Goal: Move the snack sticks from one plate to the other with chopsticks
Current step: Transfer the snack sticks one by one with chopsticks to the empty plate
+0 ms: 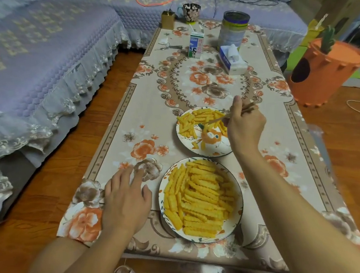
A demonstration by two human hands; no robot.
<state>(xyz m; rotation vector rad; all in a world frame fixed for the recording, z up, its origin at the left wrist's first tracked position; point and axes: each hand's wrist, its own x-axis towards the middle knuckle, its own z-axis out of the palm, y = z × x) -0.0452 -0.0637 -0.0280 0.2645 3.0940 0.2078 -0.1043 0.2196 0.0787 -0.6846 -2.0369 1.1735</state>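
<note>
While the right hand (244, 126) grips the chopsticks (231, 114), its fingers (237, 104) are curled round them, and the tips reach left of the fingers over the far plate (188, 145). Tips sit among the sticks (197, 118) there; cannot tell if one is pinched between them. Butt ends poke out to the right of the fingers.

Far plate: sticks piled mostly along the rim away from the person and on the left side, a few loose ones nearer the middle, orange cartoon print showing bare just below the chopstick tips.

Near plate (166, 220) sits just beside the far plate, toward the person from the right fingers, heaped full with a pile (200, 200) of the same snack.

Left hand (126, 200) lies flat on the worktop (114, 142), palm down, fingers straight and spread, holding nothing. Its thumb points at the near plate's left rim, close but apart.

Beyond the right fingers, well apart: milk carton (196, 45) with straw, tissue box (232, 60), tin (233, 28), mug (191, 12), small brown box (167, 19), keys (170, 47). Sofa (37, 61) to the left of the worktop, orange carrot-shaped bin (325, 69) on the floor to the right.
</note>
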